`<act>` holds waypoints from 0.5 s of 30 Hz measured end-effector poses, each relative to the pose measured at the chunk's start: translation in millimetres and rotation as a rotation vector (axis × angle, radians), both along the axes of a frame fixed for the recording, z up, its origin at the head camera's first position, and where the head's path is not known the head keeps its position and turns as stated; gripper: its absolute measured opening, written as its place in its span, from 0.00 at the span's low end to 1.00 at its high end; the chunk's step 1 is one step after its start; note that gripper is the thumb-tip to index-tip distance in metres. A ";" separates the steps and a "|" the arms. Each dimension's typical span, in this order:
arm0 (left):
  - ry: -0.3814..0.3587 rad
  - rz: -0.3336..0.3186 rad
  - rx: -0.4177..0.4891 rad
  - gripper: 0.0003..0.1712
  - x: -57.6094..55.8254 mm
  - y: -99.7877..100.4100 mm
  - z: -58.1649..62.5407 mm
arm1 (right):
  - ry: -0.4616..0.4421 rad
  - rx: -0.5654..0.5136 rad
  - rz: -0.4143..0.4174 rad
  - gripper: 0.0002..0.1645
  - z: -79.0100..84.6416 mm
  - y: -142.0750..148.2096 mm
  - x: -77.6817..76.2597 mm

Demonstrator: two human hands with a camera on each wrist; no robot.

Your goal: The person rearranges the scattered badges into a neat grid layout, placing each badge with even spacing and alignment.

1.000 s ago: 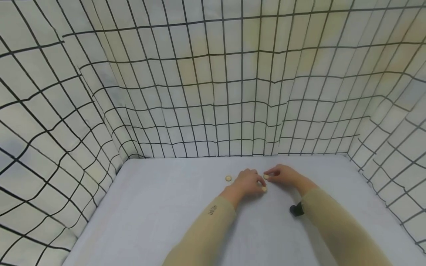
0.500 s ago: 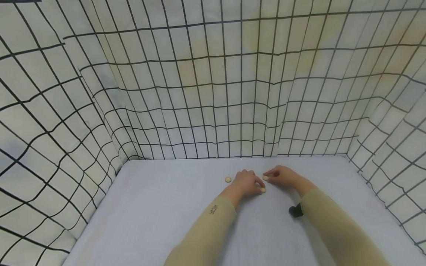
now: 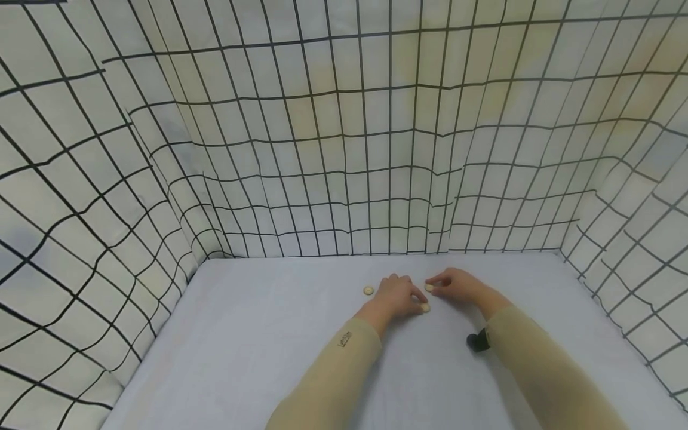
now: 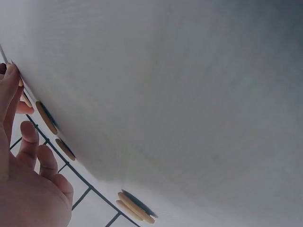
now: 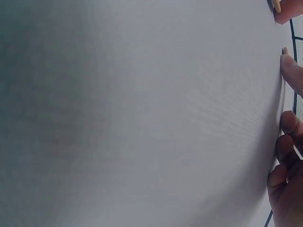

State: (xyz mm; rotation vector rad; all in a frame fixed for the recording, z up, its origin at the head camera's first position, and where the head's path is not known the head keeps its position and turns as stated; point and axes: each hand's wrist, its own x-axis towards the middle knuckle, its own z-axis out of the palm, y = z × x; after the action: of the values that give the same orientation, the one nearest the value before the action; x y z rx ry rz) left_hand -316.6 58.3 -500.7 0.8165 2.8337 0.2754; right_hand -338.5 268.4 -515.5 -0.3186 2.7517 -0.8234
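Observation:
In the head view, my left hand (image 3: 396,297) pinches a small pale round wooden disc (image 3: 425,307) at the table surface, between thumb and index finger. Just beyond it, my right hand (image 3: 455,284) holds a second wooden disc (image 3: 429,288) by its edge. A third disc (image 3: 368,291) lies to the left of my left hand. The left wrist view shows discs seen edge-on past the fingers: one disc (image 4: 46,117), a smaller-looking disc (image 4: 65,149), and a pair of discs (image 4: 136,207) close together. In the right wrist view, the fingers (image 5: 292,71) show only at the right edge.
A white table (image 3: 242,334) spreads under both arms. White walls with a black grid (image 3: 344,149) enclose its back and sides. A black wrist device (image 3: 478,341) sits under the right sleeve (image 3: 537,364).
Both hands stay nearly still on their discs. The whole head view shifts down very slightly between the first frame and the later ones.

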 end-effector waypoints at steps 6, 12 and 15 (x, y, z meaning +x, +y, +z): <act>0.021 -0.023 -0.012 0.15 3.0 3.0 2.0 | -0.010 -0.002 0.004 0.19 -1.8 1.9 -1.7; 0.051 -0.040 -0.040 0.16 5.6 8.7 4.0 | 0.003 -0.022 0.003 0.19 -3.6 3.1 -2.7; 0.053 -0.035 -0.044 0.17 7.9 8.5 6.2 | 0.007 -0.027 0.005 0.19 -2.1 2.0 -1.8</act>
State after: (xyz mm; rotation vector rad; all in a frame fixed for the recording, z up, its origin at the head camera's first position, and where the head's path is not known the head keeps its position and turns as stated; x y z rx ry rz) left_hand -308.7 66.8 -494.6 0.8759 2.8603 0.1878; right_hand -340.3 270.4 -517.6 -0.3343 2.7475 -0.8600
